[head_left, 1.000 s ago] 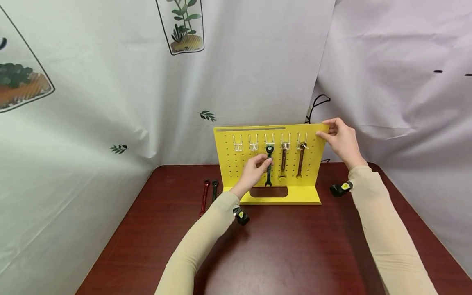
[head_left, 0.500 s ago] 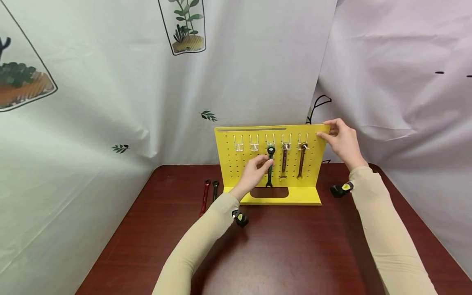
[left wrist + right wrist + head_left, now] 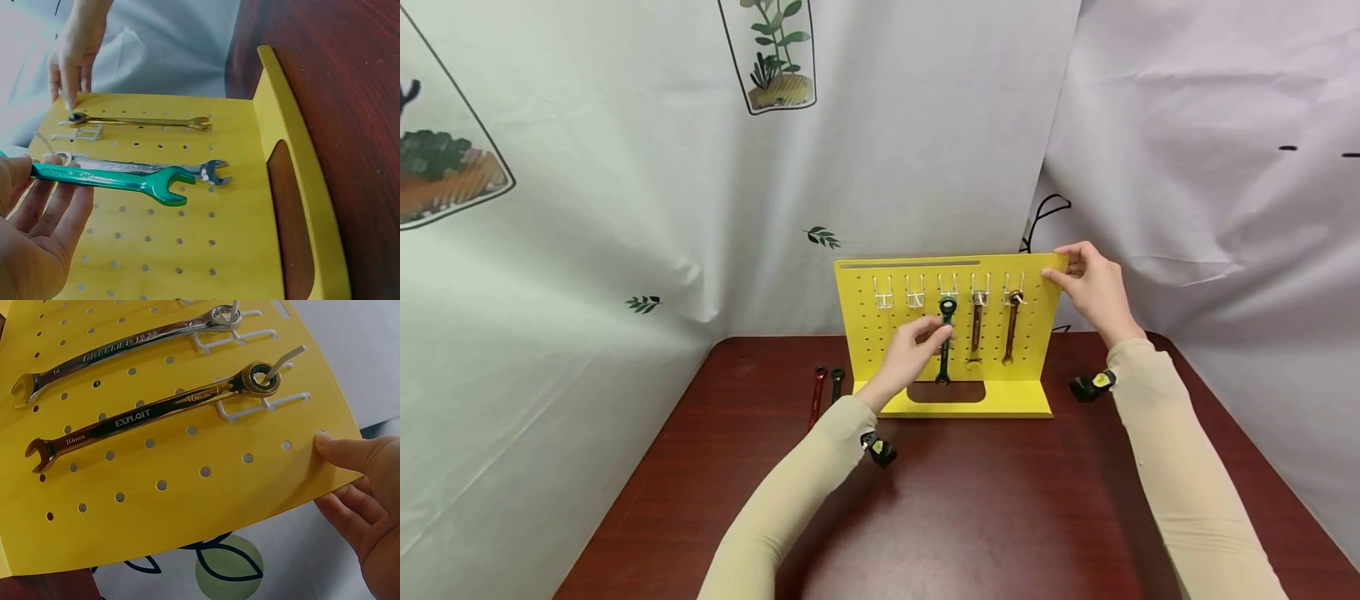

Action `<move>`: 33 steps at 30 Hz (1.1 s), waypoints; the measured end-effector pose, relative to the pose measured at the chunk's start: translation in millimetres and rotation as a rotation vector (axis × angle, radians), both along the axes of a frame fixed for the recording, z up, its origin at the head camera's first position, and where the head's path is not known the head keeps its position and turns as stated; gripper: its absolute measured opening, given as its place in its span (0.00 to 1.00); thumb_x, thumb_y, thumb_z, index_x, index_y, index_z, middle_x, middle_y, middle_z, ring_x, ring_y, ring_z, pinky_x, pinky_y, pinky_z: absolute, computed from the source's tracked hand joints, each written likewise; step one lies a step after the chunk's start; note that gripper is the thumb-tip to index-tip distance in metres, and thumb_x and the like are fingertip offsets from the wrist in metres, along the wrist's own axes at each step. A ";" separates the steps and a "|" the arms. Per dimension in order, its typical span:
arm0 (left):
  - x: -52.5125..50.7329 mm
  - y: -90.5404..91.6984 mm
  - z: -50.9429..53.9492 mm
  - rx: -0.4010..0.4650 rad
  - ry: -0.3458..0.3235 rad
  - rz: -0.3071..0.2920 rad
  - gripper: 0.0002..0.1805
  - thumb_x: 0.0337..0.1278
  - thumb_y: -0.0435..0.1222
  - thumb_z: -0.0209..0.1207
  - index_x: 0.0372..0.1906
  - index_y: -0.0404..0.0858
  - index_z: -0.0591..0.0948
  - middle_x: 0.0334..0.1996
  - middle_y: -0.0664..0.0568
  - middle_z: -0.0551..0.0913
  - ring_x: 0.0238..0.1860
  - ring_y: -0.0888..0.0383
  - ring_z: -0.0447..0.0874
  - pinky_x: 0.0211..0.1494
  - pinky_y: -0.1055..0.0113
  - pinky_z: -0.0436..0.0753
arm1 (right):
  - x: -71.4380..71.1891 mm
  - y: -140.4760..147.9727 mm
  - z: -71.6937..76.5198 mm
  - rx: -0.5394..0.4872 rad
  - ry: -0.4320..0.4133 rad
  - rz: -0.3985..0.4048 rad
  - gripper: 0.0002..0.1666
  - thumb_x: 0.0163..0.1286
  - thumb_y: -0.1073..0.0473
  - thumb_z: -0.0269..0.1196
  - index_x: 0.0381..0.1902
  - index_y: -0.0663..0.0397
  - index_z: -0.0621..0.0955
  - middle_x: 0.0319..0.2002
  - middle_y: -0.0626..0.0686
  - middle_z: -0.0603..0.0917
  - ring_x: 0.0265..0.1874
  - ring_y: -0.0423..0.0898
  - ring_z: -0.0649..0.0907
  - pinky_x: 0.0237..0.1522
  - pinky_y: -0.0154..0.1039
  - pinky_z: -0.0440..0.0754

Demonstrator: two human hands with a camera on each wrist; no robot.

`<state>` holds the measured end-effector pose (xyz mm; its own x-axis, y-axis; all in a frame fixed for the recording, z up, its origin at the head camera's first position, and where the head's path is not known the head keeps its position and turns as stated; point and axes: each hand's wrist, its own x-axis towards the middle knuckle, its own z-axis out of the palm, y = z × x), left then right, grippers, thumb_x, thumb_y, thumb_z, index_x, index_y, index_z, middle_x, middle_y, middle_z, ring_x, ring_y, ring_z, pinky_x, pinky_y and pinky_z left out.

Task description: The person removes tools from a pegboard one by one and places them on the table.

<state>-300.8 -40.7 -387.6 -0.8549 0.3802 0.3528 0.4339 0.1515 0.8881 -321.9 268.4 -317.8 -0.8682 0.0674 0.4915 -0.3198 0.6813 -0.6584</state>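
Observation:
My left hand (image 3: 910, 357) pinches a green combination wrench (image 3: 119, 179) between thumb and fingers. In the head view its ring end is up, just by the third white hook (image 3: 948, 293); whether the hook passes through the ring I cannot tell. The open end points down, standing off the yellow pegboard (image 3: 895, 358). With thumb in front and fingers behind, my right hand (image 3: 1093, 287) grips the board's upper right corner. Two more wrenches hang to the right: a silver one (image 3: 137, 347) and a gold-toned one (image 3: 150, 415) marked 10mm.
Two bare white hooks, a left one (image 3: 883, 300) and a right one (image 3: 915, 298), sit on the board's left half. A red wrench (image 3: 817, 396) and a dark green wrench (image 3: 837, 383) lie on the dark red table (image 3: 970, 500), left of the board. A pale curtain (image 3: 925, 150) hangs behind.
My left hand and the green wrench have shifted slightly down and toward me, the wrench's lower end swinging a little left. The right hand keeps its grip on the corner.

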 end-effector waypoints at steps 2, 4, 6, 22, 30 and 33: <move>1.2 -3.4 4.6 -0.002 0.009 0.001 0.22 0.74 0.46 0.57 0.55 0.30 0.82 0.46 0.44 0.87 0.49 0.54 0.86 0.52 0.62 0.85 | -0.1 0.2 0.5 0.000 0.001 0.000 0.27 0.69 0.55 0.69 0.60 0.62 0.76 0.47 0.63 0.82 0.50 0.59 0.83 0.41 0.30 0.76; 1.7 -7.2 8.9 0.002 0.014 0.002 0.22 0.74 0.45 0.57 0.55 0.30 0.82 0.46 0.41 0.87 0.49 0.52 0.86 0.52 0.62 0.86 | -0.2 0.4 1.0 0.002 0.002 -0.001 0.27 0.69 0.55 0.69 0.60 0.62 0.76 0.47 0.63 0.82 0.50 0.59 0.83 0.41 0.31 0.76; 2.2 -11.5 13.2 0.004 0.020 0.007 0.22 0.74 0.45 0.56 0.55 0.29 0.82 0.46 0.39 0.87 0.48 0.52 0.86 0.51 0.63 0.86 | -0.3 0.1 1.7 0.002 0.003 -0.003 0.27 0.69 0.55 0.69 0.60 0.62 0.76 0.47 0.63 0.82 0.50 0.59 0.83 0.41 0.31 0.76; 7.1 -54.2 37.7 0.030 0.041 0.099 0.22 0.73 0.44 0.59 0.57 0.29 0.81 0.47 0.41 0.87 0.50 0.49 0.86 0.50 0.58 0.86 | 0.3 0.2 0.0 -0.002 -0.009 0.004 0.28 0.69 0.53 0.69 0.61 0.62 0.76 0.48 0.64 0.81 0.51 0.59 0.83 0.37 0.24 0.73; 10.1 -74.8 52.6 0.075 0.071 0.132 0.22 0.72 0.42 0.59 0.55 0.25 0.80 0.48 0.37 0.86 0.49 0.42 0.86 0.49 0.57 0.87 | -0.4 1.0 -0.1 -0.008 -0.013 0.002 0.28 0.70 0.54 0.68 0.61 0.62 0.75 0.48 0.63 0.81 0.51 0.59 0.82 0.41 0.30 0.77; 11.0 -83.2 57.8 0.086 0.088 0.153 0.22 0.72 0.42 0.60 0.54 0.26 0.81 0.47 0.36 0.86 0.48 0.39 0.85 0.47 0.58 0.87 | -1.2 0.6 -0.6 -0.006 -0.007 0.005 0.27 0.70 0.55 0.68 0.60 0.62 0.75 0.48 0.63 0.81 0.51 0.59 0.82 0.44 0.37 0.79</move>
